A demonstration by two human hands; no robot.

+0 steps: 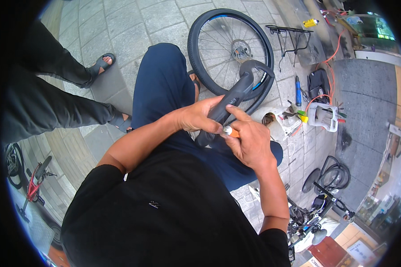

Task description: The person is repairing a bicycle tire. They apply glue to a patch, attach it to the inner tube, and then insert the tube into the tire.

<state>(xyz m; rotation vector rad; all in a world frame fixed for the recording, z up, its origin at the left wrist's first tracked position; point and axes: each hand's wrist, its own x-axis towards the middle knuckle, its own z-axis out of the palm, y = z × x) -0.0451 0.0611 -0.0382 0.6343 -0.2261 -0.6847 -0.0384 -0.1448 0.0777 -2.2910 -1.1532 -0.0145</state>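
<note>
Across my lap lies a black bicycle inner tube (240, 91), looped round toward the wheel. My left hand (196, 116) is closed round the near part of it, thumb on top. A small round mark shows on the rubber by the fingers. My right hand (249, 140) is closed on a small orange tube with a whitish end (232, 131), held close to the left thumb. Its index finger reaches onto the inner tube. Past my knees, a bicycle wheel with a black tyre (192, 42) and a disc rotor lies flat on the paving.
A person in dark trousers (53, 104) and sandals stands at the left. Right of the wheel are a black rack (289, 30), a blue pump-like tool (298, 91), a cut white jug (323, 116) with tools, and an orange hose (336, 49). Bicycle parts (318, 200) lie lower right.
</note>
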